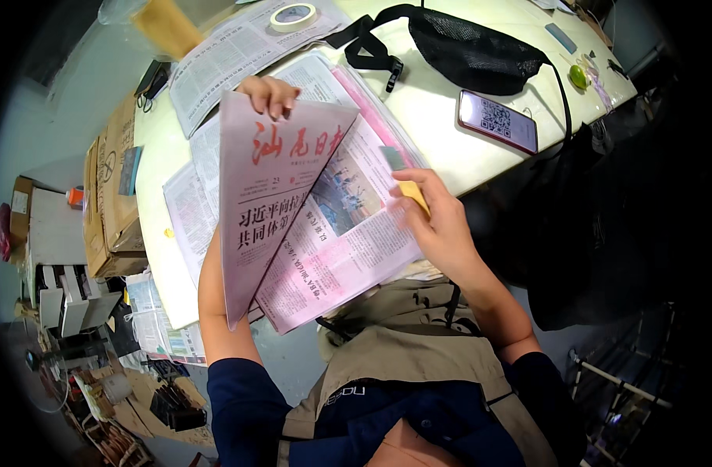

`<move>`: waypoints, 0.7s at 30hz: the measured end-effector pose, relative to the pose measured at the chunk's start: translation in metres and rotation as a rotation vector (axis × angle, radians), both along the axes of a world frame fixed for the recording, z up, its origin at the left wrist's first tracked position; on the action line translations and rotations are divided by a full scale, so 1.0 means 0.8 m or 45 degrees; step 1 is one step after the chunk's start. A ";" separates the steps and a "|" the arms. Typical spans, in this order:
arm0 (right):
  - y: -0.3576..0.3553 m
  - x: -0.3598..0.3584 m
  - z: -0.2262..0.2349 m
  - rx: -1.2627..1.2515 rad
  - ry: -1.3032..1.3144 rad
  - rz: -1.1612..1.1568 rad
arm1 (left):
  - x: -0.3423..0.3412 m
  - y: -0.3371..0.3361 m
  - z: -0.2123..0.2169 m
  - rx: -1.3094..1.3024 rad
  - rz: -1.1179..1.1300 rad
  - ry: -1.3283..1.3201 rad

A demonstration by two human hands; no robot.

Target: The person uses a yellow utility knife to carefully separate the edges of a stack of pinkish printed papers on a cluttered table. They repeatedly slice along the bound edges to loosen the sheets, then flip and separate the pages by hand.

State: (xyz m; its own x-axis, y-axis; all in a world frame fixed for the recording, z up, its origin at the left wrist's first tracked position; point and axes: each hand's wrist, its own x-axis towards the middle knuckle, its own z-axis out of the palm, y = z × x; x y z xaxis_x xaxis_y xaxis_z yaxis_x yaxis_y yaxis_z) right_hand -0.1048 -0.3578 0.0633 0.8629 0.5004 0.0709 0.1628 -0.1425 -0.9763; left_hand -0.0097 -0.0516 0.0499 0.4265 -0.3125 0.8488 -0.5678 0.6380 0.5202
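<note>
My left hand (270, 95) grips the top edge of a folded newspaper sheet (266, 187) with red and black print, its fingers curled over the paper. This sheet is lifted and slants across the newspaper (348, 261) beneath, which carries a colour photo and pink stains. In my right hand (443, 227) is a small yellow-handled tool (413, 194) with a flat grey-green head, held over the right side of the stained page. Blur around the fingertips hides the exact kind of tool. More stacked newspapers (204, 152) lie under and behind these.
The pale table (441, 167) holds a tape roll (273, 19), a black mesh waist bag (477, 54), a phone (496, 122) and a small green object (578, 76). Cardboard boxes (111, 187) stand left of it. A black cloth-like mass (589, 233) is at the right.
</note>
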 end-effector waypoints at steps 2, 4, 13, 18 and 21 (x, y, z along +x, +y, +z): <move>0.009 0.005 0.006 -0.225 -0.434 -0.073 | -0.012 0.011 0.015 0.000 0.129 0.042; 0.016 0.000 0.008 -0.299 -0.818 -0.196 | -0.050 -0.017 0.025 -0.081 0.580 0.370; 0.011 -0.093 0.004 0.404 0.608 0.298 | -0.126 -0.176 0.056 1.005 1.584 -0.552; 0.013 -0.081 -0.026 0.370 0.726 0.022 | -0.111 -0.159 0.050 0.998 1.439 -0.450; -0.005 -0.046 -0.023 0.690 0.907 -0.087 | -0.122 -0.111 0.078 1.104 1.618 -0.261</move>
State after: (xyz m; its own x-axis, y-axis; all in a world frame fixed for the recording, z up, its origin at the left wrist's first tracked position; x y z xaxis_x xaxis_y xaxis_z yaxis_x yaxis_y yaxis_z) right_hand -0.1419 -0.3614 0.0447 0.8193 0.4996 -0.2813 -0.4991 0.3802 -0.7787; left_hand -0.1075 -0.1404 0.1126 0.6861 -0.2572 0.6805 -0.5882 -0.7466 0.3108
